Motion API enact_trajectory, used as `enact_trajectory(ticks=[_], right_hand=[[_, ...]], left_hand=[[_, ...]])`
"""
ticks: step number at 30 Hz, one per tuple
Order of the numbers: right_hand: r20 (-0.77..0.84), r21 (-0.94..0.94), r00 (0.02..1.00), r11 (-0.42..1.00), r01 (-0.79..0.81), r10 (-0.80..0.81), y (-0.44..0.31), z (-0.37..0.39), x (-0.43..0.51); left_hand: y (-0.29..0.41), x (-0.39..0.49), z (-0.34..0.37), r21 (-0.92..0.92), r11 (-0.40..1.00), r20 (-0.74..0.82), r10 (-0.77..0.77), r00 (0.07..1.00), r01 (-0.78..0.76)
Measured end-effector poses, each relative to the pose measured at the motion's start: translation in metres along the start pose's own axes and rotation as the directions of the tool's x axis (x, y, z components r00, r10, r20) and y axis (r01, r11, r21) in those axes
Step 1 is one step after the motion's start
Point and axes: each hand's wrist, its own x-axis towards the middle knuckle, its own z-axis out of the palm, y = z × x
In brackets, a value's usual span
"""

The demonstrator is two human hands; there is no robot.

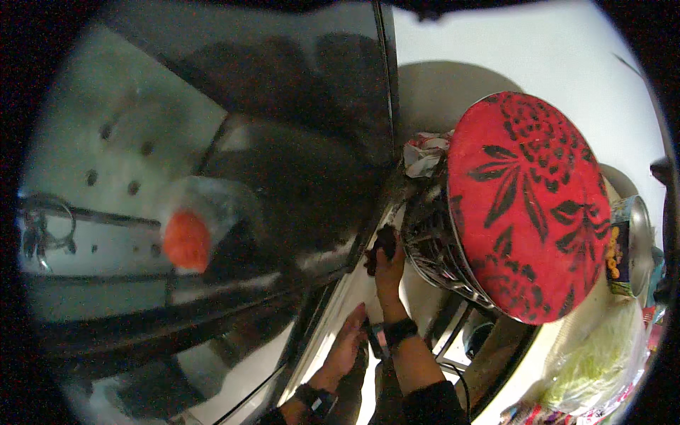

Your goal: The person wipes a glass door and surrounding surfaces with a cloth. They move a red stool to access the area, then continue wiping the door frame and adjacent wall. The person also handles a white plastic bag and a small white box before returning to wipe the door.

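My right hand point(390, 268) grips a crumpled dark cloth-like bundle point(383, 245) beside the narrow pale ledge point(324, 353). My left hand point(346, 342) is lower and to its left, fingers stretched upward; its palm side is turned away, so I cannot tell if anything is in it. Both wrists wear dark bands. Just right of my right hand stands a drum-shaped container with a dark patterned side point(438, 249). Its round red top point(531, 212) bears black flowers and leaves and is tilted towards me.
A glossy dark panel point(297, 159) fills the left; an orange item point(187, 241) in clear plastic shows there, perhaps reflected. A crumpled cloth point(427, 154) sits behind the drum. At right are a metal can point(632, 244) and a plastic bag of pale green leafy vegetable point(595, 361).
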Motion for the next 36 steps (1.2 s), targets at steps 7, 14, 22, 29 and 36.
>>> enact_trajectory(ticks=[7, 14, 22, 29, 36], right_hand=[[-0.322, 0.081, 0.93, 0.974, 0.213, -0.176, -0.021, 0.043, 0.131], [-0.274, -0.098, 0.926, 0.965, 0.242, -0.26, 0.019, 0.04, 0.201], [-0.178, 0.189, 0.979, 0.98, -0.063, 0.097, 0.022, 0.024, 0.185], [-0.086, -0.596, 0.967, 0.79, 0.142, -0.239, 0.036, 0.029, 0.154], [-0.08, -0.372, 0.972, 0.911, 0.176, -0.221, 0.052, 0.037, 0.055]], left_hand=[[-0.055, -0.005, -0.034, 0.029, 0.98, 0.003, -0.197, 0.98, 0.197], [-0.075, -0.002, -0.046, -0.122, 0.991, 0.126, -0.04, 0.991, 0.055], [-0.06, -0.011, -0.038, -0.038, 0.997, 0.099, -0.057, 0.993, 0.061], [-0.044, -0.019, -0.031, -0.106, 0.99, 0.092, -0.083, 0.992, 0.093], [-0.054, -0.022, -0.033, -0.08, 0.981, 0.125, -0.168, 0.978, 0.179]])
